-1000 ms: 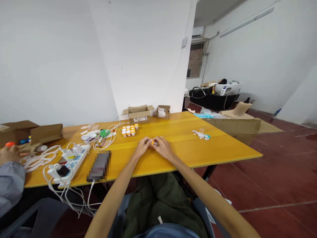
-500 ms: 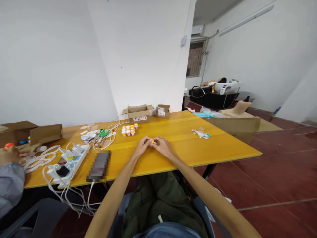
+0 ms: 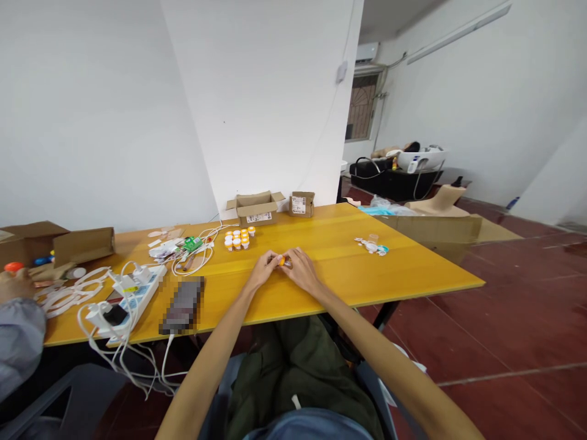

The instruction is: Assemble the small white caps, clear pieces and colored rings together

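My left hand (image 3: 262, 270) and my right hand (image 3: 301, 269) meet over the middle of the yellow table (image 3: 413, 263), fingers pinched together on one small orange-capped vial (image 3: 282, 261). Most of the vial is hidden by my fingers. Behind my hands stands a cluster of several similar orange-capped vials (image 3: 238, 238). An open cardboard box (image 3: 255, 209) and a smaller closed box (image 3: 301, 204) sit at the far edge by the wall.
A power strip (image 3: 131, 296) with plugs and white cables lies at the left, beside a dark phone (image 3: 182, 305). Small caps and bits (image 3: 372, 246) lie at the right. Another person's sleeve (image 3: 18, 345) and hand (image 3: 13, 286) are at far left near cardboard boxes (image 3: 82, 244).
My hands stay together on the vial, with only slight finger shifts. The person's hand at the far left has drawn back a little.
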{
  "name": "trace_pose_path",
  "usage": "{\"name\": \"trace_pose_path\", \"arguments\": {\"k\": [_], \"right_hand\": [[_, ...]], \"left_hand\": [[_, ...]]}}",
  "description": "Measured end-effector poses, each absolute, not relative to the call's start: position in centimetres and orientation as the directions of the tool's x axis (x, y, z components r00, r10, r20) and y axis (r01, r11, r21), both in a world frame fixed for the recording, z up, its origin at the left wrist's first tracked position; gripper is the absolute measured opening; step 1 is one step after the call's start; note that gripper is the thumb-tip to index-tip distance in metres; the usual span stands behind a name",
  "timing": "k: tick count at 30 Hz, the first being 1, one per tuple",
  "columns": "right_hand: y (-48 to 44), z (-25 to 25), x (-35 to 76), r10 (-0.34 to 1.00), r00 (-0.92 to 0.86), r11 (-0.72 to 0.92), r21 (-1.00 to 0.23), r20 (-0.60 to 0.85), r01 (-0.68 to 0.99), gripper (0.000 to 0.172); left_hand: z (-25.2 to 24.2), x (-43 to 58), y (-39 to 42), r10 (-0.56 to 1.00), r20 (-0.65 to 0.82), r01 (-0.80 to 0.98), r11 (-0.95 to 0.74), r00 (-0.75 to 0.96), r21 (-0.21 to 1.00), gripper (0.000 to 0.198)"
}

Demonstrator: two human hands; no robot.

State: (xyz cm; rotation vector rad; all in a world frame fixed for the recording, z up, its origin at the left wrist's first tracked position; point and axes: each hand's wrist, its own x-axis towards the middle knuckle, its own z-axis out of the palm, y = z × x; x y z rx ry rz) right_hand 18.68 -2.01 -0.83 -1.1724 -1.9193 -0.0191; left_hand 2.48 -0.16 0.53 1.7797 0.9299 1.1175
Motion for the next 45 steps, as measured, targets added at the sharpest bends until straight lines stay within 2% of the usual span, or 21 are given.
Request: {"name": "trace_pose_path", "arguments": {"k": [7,12,17,22,33,45], "right_hand": [[-2.0,-0.6,18.9,0.780,-0.163,0.541,-0.519,0.605,0.661,0.010],[-2.2,-0.3,19.0,0.814,-0.170,0.514,-0.554,0.555,0.655,0.011],[-2.5,0.0,18.8,0.822,-0.169,0.502,-0.554,0.543,0.664,0.008],[-2.4,-0.2,18.7,0.790,-0.169,0.525,-0.508,0.590,0.683,0.006],[-1.9,-0.9,18.6,0.733,-0.177,0.556,-0.430,0.656,0.711,0.011],[-1.5,-0.7,18.5,0.754,-0.154,0.562,-0.507,0.638,0.653,0.011]], "left_hand": [[0.5,2.2,-0.1,0.888,0.309,0.164,-0.379,0.341,0.911,0.040],[0.5,2.1,0.0,0.873,0.337,0.151,-0.408,0.352,0.900,0.042],[0.7,2.1,-0.1,0.861,0.345,0.147,-0.422,0.374,0.894,0.041],[0.8,2.2,-0.3,0.869,0.342,0.157,-0.417,0.357,0.895,0.040],[0.6,2.4,-0.1,0.892,0.306,0.172,-0.376,0.333,0.910,0.039],[0.8,2.7,-0.2,0.903,0.333,0.127,-0.377,0.273,0.918,0.044]]}}
